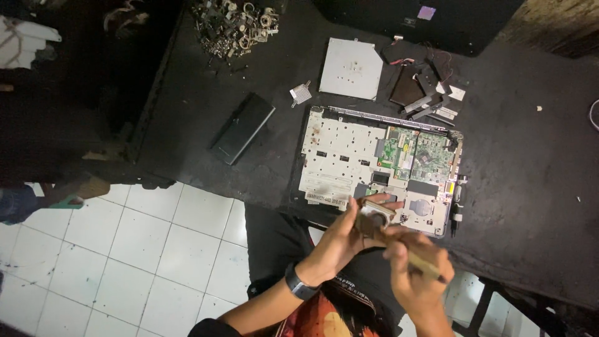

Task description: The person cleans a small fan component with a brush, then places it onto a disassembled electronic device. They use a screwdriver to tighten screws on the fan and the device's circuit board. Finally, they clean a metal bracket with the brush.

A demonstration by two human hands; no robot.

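Note:
My left hand [342,240] grips a small tan and brown part [372,219], likely a cooling fan, just off the near edge of an opened laptop base [340,159]. My right hand [417,278] is closed on a slim stick-like tool [423,266], likely a brush, whose tip meets the part. The laptop base lies on a dark table [530,175], with its green circuit board [417,153] exposed at the right. A dark watch sits on my left wrist.
A grey metal drive [350,67] lies beyond the laptop, with dark brackets and cables [427,87] to its right. A black battery [242,128] lies to the left. A heap of small metal scrap [234,25] sits at the far edge. White floor tiles [125,249] are below left.

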